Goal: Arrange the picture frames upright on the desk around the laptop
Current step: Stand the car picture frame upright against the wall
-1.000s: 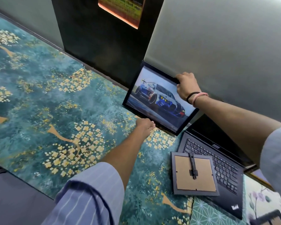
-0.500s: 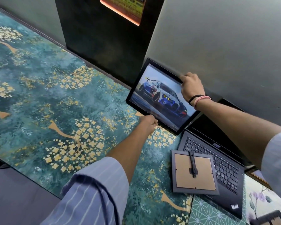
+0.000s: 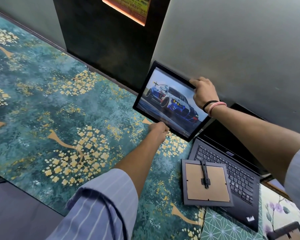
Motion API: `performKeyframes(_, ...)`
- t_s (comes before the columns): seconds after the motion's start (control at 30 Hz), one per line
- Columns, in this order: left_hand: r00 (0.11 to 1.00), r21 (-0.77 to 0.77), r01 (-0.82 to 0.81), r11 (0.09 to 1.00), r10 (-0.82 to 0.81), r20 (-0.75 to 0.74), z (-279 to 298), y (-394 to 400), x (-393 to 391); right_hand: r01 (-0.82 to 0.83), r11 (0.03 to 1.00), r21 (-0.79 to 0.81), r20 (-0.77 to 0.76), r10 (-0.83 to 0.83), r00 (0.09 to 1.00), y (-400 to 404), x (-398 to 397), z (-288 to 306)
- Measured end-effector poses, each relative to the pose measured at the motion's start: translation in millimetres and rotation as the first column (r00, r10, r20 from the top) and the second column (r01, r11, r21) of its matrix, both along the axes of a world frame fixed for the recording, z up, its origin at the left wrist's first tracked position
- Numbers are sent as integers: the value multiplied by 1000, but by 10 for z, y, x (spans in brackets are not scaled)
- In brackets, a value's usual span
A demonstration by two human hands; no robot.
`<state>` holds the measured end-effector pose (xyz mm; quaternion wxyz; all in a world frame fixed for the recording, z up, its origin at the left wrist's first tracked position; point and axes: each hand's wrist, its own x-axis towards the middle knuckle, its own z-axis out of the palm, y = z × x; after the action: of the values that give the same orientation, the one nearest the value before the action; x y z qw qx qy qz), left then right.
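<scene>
A black picture frame with a blue race car photo (image 3: 170, 99) is held tilted above the desk, just left of the open black laptop (image 3: 235, 175). My right hand (image 3: 203, 94) grips its top right edge. My left hand (image 3: 158, 130) holds its lower edge from underneath, fingers hidden behind the frame. A second frame (image 3: 206, 184) lies face down, its brown back and black stand showing, partly on the laptop's keyboard. A third frame's corner (image 3: 287, 231) shows at the bottom right.
The desk (image 3: 59, 118) has a teal covering with gold blossom trees. A grey wall (image 3: 232, 49) and a dark panel (image 3: 107, 49) rise right behind it. A green patterned mat (image 3: 223, 226) and a floral mat (image 3: 274, 208) lie by the laptop.
Both hands have carried the car frame slightly up and back toward the wall. The face-down frame and the laptop have not moved.
</scene>
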<state>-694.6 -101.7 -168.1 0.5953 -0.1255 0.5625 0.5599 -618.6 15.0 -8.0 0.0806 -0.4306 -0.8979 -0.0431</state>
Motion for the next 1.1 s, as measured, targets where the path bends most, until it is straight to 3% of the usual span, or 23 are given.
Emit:
performKeyframes(0.3,999,55,-3,998,0,54,47,19,4,-54,999,-5,-9,54,999,-53,95,-24)
performKeyframes(0.6,970,93,235,967,-240,40,44,-30,-74,6,998,-58,94,-1,996,-203,138,-19)
performKeyframes(0.7,968,105,249,963,-252,19,80,-105,-84,50,995,-84,85,-43,995,-272,133,3)
performKeyframes(0.93,961,203,276,939,-270,-60,564,-375,-62,88,955,-282,-120,-127,985,-599,245,139)
performKeyframes(1.1,912,275,396,876,-342,-224,1114,-464,4,201,828,-524,-338,-419,843,-992,457,312)
